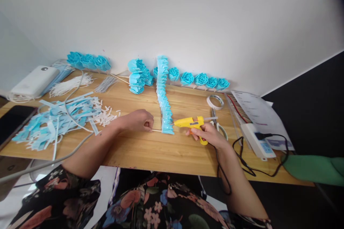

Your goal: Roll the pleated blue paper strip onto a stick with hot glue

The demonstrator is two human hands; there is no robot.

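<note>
A long strip of pleated light-blue petals (162,93) runs from the wall down towards me on the wooden table. At its near end, my left hand (139,120) is closed on a thin wooden stick (156,130) that reaches to the strip's left edge. My right hand (208,135) grips a yellow glue gun (190,122), its nozzle pointing left at the strip's lower right edge. A clear glue stick (210,118) juts from the gun's rear. Whether the nozzle touches the petals, I cannot tell.
Blue paper flowers (186,78) line the wall. Cut blue strips (64,118) and a phone (16,121) lie left, near a white power bank (34,80). Right are a tape roll (215,102), scissors (222,131), papers (259,118) and a power strip (257,142) with black cable.
</note>
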